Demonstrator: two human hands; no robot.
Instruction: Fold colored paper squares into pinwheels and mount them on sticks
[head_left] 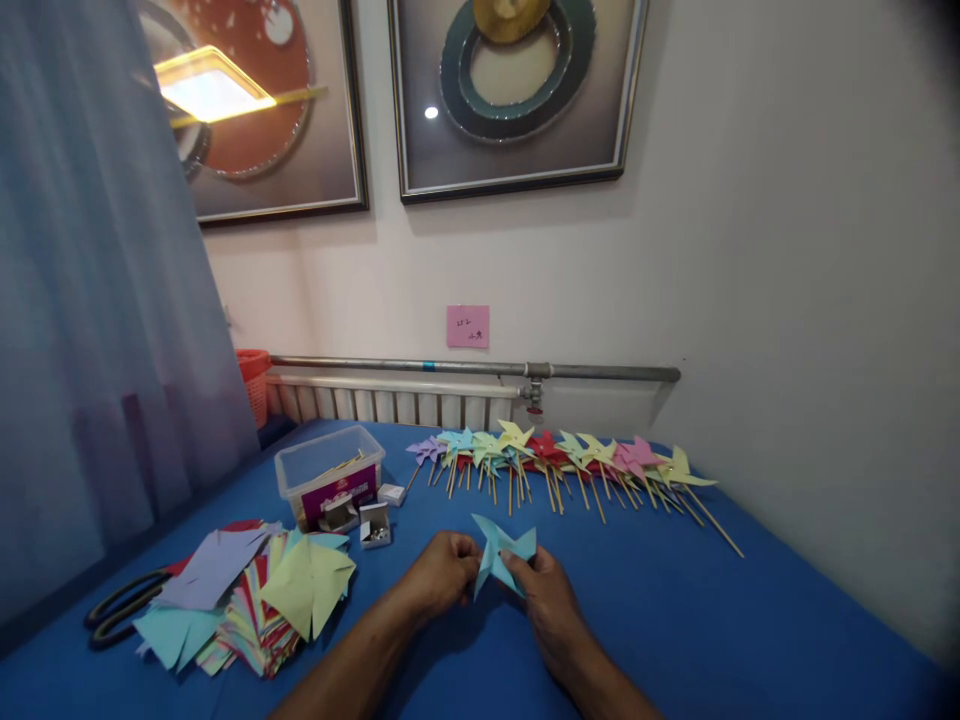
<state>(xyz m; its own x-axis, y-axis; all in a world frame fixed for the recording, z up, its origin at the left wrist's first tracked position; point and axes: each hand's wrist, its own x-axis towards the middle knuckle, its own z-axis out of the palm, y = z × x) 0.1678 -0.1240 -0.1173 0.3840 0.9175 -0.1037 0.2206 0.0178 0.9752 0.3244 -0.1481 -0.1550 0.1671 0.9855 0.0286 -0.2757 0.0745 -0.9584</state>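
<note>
My right hand [551,605] pinches a light blue paper pinwheel [493,560], its thumb pressed on the folded centre. Four-bladed in shape, the pinwheel is held up above the blue cloth with no stick visible on it. Close to its left side is my left hand [442,575], fingers curled together; what they hold, if anything, is hidden. Left of my hands lies a pile of cut paper squares [307,585] in several colours. Beyond my left hand stands a small open white box [375,525] with small shiny pieces inside.
A clear plastic tub [330,460] holds wooden sticks. Another small box [339,515] leans by it, and a closed white box [391,495] sits near. Black-handled scissors [127,605] lie partly under paper. Finished pinwheels on sticks [547,450] line the back. A red basket [253,385] stands far left.
</note>
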